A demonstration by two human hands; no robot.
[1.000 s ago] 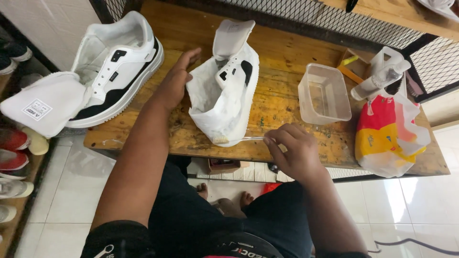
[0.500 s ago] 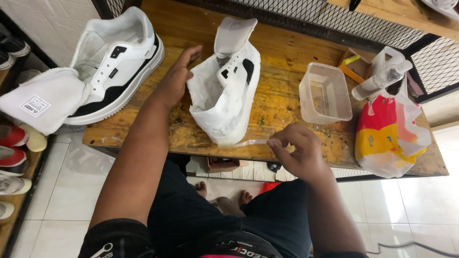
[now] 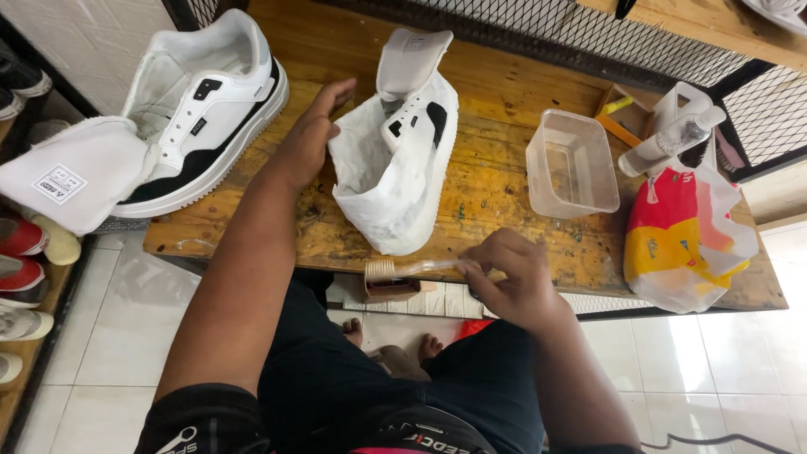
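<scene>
Here the person sits at a wooden desk (image 3: pixel 513 92) and looks down on both hands. The left hand (image 3: pixel 309 134) lies with its fingers stretched out and close together, the palm resting against the outer side of a white shoe with black patches (image 3: pixel 395 160). This shoe stands on its sole near the middle of the desk, its toe pointing to the person and its tongue pulled up and back. The right hand (image 3: pixel 513 282) is closed around the clear handle of a small brush (image 3: pixel 412 269), pinching it between thumb and fingers. The brush is held level over the front edge of the desk, with its bristle head to the left, just below the toe of the shoe and not touching it.

To the left stands a second shoe (image 3: pixel 202 109) of the same kind, at the corner of the desk, with a white cloth bag (image 3: pixel 71 181) beside its heel. To the right of the middle shoe is a clear plastic tub (image 3: pixel 573 164). Further right lies a clear bottle (image 3: pixel 672 139), and in front of it a red and yellow plastic bag (image 3: pixel 681 240) at the desk's edge. Below the desk are white floor tiles (image 3: pixel 101 336).
</scene>
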